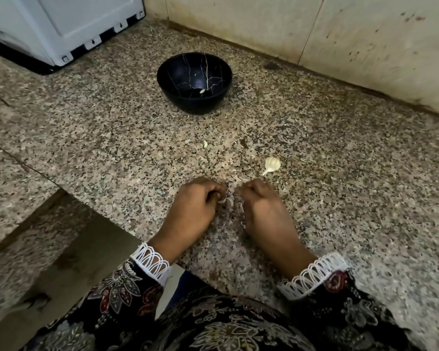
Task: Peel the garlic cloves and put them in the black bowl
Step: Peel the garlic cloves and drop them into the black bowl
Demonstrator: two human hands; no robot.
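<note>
A black bowl (173, 77) with pale vein lines stands on the speckled granite counter (327, 153), far from my hands. One small peeled clove (202, 91) lies in its bottom. A garlic bulb (271, 164) with a short stem lies just beyond my right hand. My left hand (198, 201) has its fingers curled and pinches a pale garlic clove (223, 200) at its fingertips. My right hand (259, 203) sits close beside it with curled fingers; what it holds is hidden. Thin peel scraps (240, 207) lie between the hands.
A small pale garlic piece (205, 144) lies on the counter between the hands and the bowl. A white appliance (61, 24) stands at the back left. A tiled wall (314, 34) runs along the back. The counter edge (69, 196) drops off at the left.
</note>
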